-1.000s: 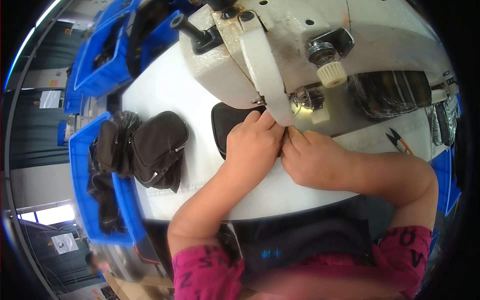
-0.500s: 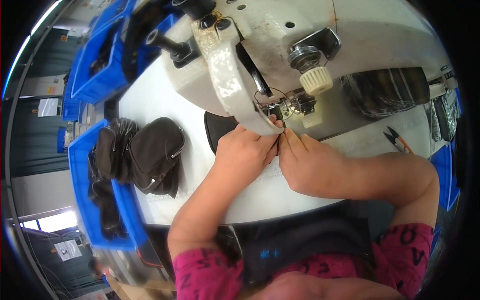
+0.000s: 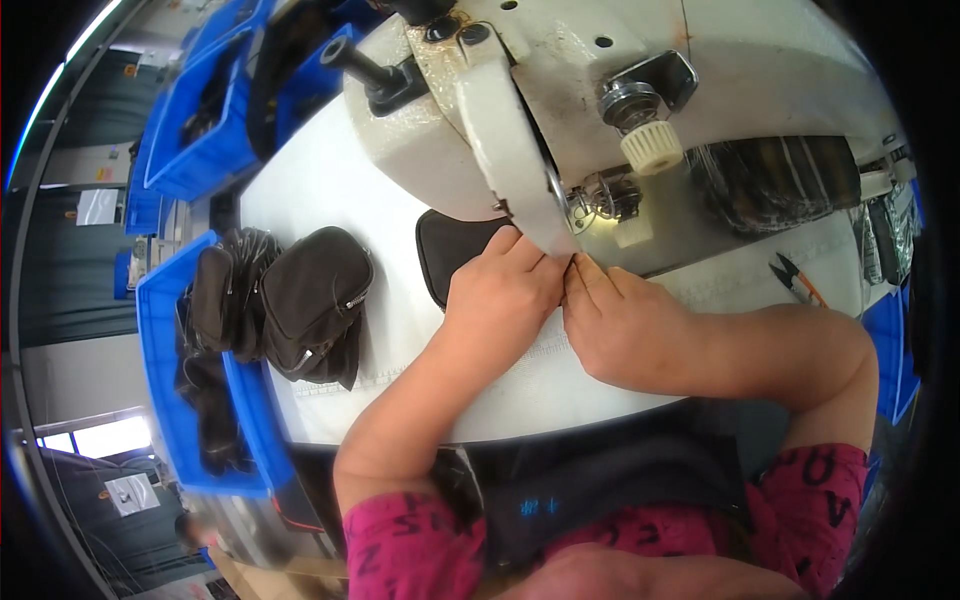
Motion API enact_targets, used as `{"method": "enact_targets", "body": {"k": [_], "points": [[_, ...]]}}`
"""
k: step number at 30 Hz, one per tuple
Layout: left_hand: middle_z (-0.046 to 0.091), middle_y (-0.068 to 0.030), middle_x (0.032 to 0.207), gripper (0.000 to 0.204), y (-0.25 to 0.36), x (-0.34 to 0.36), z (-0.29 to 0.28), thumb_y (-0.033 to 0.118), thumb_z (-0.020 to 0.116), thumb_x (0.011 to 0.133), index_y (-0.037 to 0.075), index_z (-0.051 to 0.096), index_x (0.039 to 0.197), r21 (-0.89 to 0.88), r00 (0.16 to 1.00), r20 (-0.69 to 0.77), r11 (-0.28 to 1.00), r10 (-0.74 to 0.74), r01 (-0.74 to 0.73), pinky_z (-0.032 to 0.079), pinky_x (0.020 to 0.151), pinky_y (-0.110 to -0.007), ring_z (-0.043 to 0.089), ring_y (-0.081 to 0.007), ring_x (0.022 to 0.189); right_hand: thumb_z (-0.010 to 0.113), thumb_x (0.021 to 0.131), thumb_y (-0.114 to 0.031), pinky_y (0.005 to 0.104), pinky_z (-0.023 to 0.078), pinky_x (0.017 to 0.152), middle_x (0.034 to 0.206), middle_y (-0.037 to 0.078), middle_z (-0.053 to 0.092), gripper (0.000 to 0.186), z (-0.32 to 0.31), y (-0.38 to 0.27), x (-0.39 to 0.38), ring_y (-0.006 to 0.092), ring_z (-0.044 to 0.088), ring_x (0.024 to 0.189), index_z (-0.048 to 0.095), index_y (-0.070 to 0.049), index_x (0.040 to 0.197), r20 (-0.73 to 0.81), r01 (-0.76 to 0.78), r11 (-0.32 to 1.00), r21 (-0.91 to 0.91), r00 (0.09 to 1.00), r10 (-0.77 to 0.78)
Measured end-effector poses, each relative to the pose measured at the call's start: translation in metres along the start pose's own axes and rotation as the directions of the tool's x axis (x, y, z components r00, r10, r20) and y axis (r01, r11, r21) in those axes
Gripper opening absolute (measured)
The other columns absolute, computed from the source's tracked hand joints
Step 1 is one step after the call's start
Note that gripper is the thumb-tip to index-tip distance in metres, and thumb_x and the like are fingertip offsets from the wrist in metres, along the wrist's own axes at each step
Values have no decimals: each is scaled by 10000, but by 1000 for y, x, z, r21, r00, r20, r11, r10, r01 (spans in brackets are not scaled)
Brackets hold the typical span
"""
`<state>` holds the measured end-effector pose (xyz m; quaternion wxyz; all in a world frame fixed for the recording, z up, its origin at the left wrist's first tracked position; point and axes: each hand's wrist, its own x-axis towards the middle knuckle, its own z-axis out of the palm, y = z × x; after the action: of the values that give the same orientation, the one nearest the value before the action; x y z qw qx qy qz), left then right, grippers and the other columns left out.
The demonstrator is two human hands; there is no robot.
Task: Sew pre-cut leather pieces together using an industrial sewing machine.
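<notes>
We judged a slipping black cloth (image 3: 455, 243) could drag fingers (image 3: 592, 278) under the sewing machine (image 3: 560, 90).
On the desk (image 3: 540, 390), our right hand (image 3: 628, 318) pinched its edge; our left hand (image 3: 503, 290) covered it, grip hidden.

Orange-handled snips (image 3: 797, 273) lie open at right; a blue bin (image 3: 208, 163) stands at upper left, and a white sheet (image 3: 97, 207) shows beside dark curtain (image 3: 65, 270)
</notes>
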<state>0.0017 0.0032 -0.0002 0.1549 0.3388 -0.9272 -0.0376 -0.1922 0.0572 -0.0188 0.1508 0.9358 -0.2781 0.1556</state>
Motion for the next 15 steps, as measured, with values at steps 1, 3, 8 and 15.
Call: {"method": "enact_targets", "body": {"k": [1, 3, 8, 15], "points": [[695, -20, 1124, 355, 0, 1, 0, 104, 775, 770, 76, 736, 1123, 1, 1000, -4, 1000, -2, 2, 577, 706, -342, 672, -251, 908, 676, 672, -124, 386, 579, 672, 970, 373, 696, 375, 1, 0, 0, 413, 699, 915, 710, 164, 910, -18, -11, 1000, 15, 1000, 11], [693, -20, 1148, 388, -1, 2, -3, 103, 764, 779, 76, 731, 1164, 38, 999, 34, 999, -16, 15, 575, 725, -340, 674, -258, 926, 675, 671, -117, 378, 577, 668, 985, 385, 690, 372, 3, 0, 1, 409, 697, 909, 704, 169, 907, -14, -18, 1000, 24, 1000, 18], [695, -32, 1162, 415, -6, 6, 1, 114, 758, 787, 78, 727, 1199, 89, 999, 13, 995, -35, 34, 572, 745, -351, 683, -267, 949, 673, 669, -107, 348, 545, 612, 961, 355, 684, 361, 7, 7, 4, 358, 671, 837, 693, 169, 901, -71, -35, 997, 65, 997, 39], [703, -63, 1059, 416, -11, 7, 7, 126, 771, 800, 94, 714, 1210, 35, 995, -30, 995, -91, 92, 550, 757, -386, 685, -293, 938, 674, 672, -130, 324, 490, 596, 893, 222, 672, 358, 5, 13, 6, 249, 607, 784, 705, 131, 915, -5, -95, 991, 98, 995, 96]]}}
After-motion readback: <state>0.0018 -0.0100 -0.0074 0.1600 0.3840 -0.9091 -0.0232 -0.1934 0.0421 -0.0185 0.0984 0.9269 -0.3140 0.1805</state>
